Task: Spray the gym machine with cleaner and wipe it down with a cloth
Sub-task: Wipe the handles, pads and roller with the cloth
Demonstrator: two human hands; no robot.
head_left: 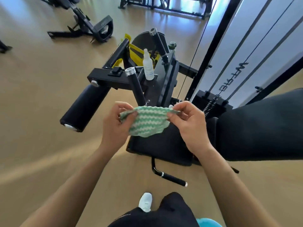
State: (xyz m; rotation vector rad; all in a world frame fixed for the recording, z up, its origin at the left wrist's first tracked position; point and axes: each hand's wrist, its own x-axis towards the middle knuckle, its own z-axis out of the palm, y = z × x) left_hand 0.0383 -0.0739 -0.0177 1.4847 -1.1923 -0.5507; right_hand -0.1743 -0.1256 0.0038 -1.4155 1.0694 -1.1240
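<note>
Both hands pinch a green-and-white cloth point(146, 122) above the machine's black seat point(157, 146): left hand point(117, 123) at one end, right hand point(188, 123) at the other. Spray bottle point(148, 65) stands upright on the machine frame point(114, 79) beyond.

Open floor point(41, 95) lies left of the gym machine point(105, 79), leaving the roller pad point(83, 107) reachable from that side. The spray bottle point(148, 66) stands between the near handle grip point(136, 86) and the far grip point(158, 41); room above it is free. A cable point(192, 63) and the backrest pad point(262, 128) close the right. The cloth point(147, 123), pinched by left hand point(114, 123) and right hand point(190, 126), spans above the seat pad point(160, 148).
</note>
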